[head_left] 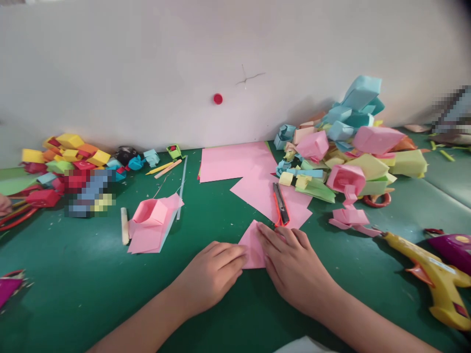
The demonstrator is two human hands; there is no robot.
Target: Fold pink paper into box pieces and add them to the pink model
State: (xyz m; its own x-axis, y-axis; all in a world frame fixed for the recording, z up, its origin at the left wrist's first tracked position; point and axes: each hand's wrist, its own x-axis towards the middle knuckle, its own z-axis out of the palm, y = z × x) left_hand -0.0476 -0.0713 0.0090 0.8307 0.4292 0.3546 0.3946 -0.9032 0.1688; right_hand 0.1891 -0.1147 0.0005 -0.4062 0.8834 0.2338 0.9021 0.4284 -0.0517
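Observation:
A folded piece of pink paper (253, 247) lies on the green table between my two hands. My left hand (215, 274) pinches its left edge, fingers together and curled, the thumb mostly hidden. Stretched over the right side of the paper, my right hand (290, 267) presses it down with flat fingers. Just beyond the right fingertips is a red-and-black utility knife (281, 203), lying on flat pink sheets (253, 193). To the left, a pink folded paper box (149, 212) sits on small pink pieces of paper, beside a short pale stick (125, 225).
A pile of folded paper shapes (353, 137) stands back right, with a yellow glue gun (430, 264) in front of it. More colourful shapes (69, 152) are heaped at the back left. A white wall (165, 73) bounds the table. Another person's hand (5, 205) shows at far left.

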